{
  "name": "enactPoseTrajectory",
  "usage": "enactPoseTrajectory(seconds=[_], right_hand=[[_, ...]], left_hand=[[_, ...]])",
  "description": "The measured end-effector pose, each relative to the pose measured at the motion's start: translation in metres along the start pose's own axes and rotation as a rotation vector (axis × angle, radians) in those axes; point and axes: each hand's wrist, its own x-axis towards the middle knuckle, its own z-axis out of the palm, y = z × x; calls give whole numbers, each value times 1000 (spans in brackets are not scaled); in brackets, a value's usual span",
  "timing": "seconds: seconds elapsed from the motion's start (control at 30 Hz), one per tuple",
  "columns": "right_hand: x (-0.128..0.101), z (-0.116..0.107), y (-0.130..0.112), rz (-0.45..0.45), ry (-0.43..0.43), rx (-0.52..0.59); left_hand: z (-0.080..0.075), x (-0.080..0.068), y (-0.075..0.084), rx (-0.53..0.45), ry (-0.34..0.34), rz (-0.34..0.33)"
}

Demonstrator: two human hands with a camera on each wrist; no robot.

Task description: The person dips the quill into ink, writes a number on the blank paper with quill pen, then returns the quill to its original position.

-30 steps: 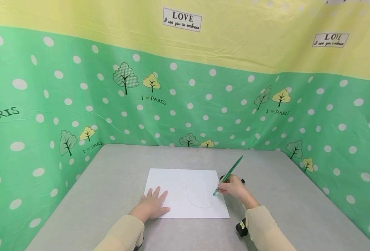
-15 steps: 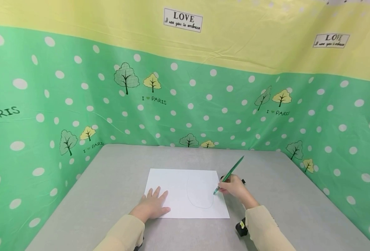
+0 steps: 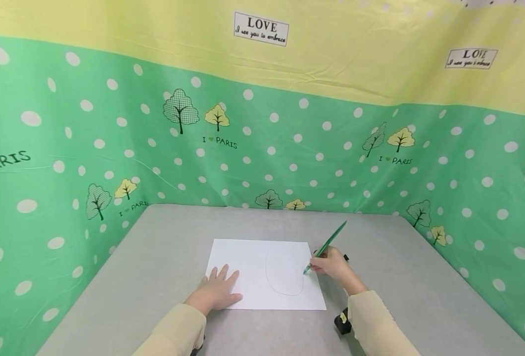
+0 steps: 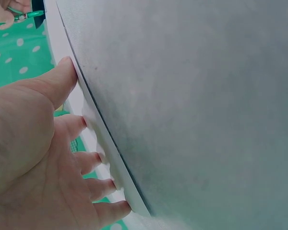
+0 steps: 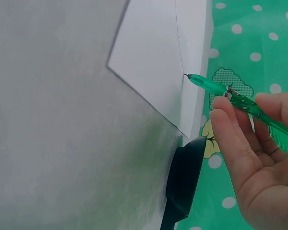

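White paper [image 3: 262, 272], a single sheet, is lying flat near the middle of the grey tabletop [image 3: 164, 237], closer to its near edge than to its far edge. A thin curved pen line [image 3: 284, 284] is showing on the right half of the sheet, looping down toward the sheet's near edge.

The right hand [image 3: 331, 267] is pinching a green pen [image 3: 326, 245] between thumb and fingers, just past the sheet's right edge. The pen is leaning away toward the tabletop's far right corner, and its tip is touching the paper at the end of the drawn line; the right wrist view is showing the tip [image 5: 186, 75] meeting that line close to the sheet's edge.

The left hand [image 3: 217, 291] is lying palm down with its fingers spread and straight, pressing on the sheet's near left corner. In the left wrist view the fingertips [image 4: 93, 160] are resting on the paper's edge.

A small black object [image 3: 342, 322] is sitting by the right sleeve [image 3: 378, 326], near the tabletop's near edge, and another dark piece [image 3: 345, 257] is peeking out just behind the right hand. Green polka-dot cloth [image 3: 315, 148] with printed trees is standing around the tabletop's far, left and right edges.
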Motion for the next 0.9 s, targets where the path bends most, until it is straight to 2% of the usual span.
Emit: enactPoseTrajectory(seconds=[0.9], right_hand=[[3,3,-2,13,21,-41]], left_hand=[[1,-1,-1,-8,4,1]])
